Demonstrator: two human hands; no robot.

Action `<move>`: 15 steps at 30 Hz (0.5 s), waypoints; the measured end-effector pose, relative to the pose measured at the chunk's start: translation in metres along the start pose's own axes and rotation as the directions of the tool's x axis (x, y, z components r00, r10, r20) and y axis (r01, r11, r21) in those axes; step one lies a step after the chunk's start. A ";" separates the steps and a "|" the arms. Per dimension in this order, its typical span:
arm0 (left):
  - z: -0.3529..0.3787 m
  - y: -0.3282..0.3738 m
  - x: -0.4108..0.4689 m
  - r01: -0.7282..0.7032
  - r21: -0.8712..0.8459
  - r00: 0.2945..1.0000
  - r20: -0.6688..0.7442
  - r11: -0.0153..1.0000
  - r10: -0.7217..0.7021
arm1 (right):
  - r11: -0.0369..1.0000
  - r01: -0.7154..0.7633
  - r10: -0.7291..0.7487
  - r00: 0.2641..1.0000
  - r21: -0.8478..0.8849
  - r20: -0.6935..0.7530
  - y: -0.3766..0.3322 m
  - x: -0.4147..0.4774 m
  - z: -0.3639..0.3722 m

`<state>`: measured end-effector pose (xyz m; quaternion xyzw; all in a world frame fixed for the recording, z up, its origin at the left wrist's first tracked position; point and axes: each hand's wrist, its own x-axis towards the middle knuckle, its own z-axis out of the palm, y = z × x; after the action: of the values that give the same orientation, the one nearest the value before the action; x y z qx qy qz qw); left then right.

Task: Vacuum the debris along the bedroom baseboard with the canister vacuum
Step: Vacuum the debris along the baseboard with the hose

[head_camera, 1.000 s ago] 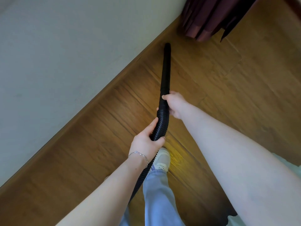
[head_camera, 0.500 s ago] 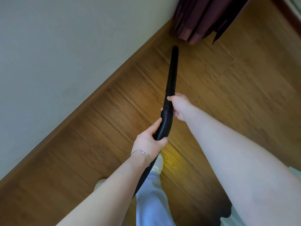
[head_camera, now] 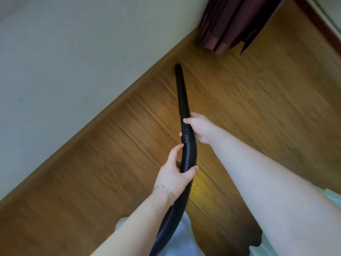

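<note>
A black ribbed vacuum hose (head_camera: 188,150) runs up from between my legs and ends in a smooth black nozzle (head_camera: 180,85). The nozzle tip sits on the wooden floor close to the brown baseboard (head_camera: 114,106) under the pale wall. My left hand (head_camera: 175,172) grips the ribbed hose lower down, a thin bracelet on its wrist. My right hand (head_camera: 199,126) grips the hose where the ribs meet the smooth nozzle. The canister is out of view. I can make out no debris on the blurred floor.
A dark maroon curtain (head_camera: 234,23) hangs to the floor in the corner beyond the nozzle. A second baseboard (head_camera: 321,21) runs along the upper right. My light trousers (head_camera: 177,242) show at the bottom, and wooden floor (head_camera: 267,108) spreads to the right.
The nozzle tip has pulled back from the curtain corner and swung left toward the baseboard. Both hands kept their grip on the hose, and the view shifted.
</note>
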<state>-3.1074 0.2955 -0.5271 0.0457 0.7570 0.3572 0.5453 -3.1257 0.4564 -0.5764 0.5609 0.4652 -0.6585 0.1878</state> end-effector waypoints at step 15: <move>0.041 -0.107 -0.174 0.151 -0.502 0.988 0.039 0.852 -0.152 | 0.950 -0.063 0.100 0.989 -0.304 0.109 0.137 -0.125 0.091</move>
<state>-2.9683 0.1566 -0.4584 -0.1580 0.6393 0.4982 0.5640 -3.0345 0.2793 -0.5229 0.5030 0.5238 -0.6052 0.3261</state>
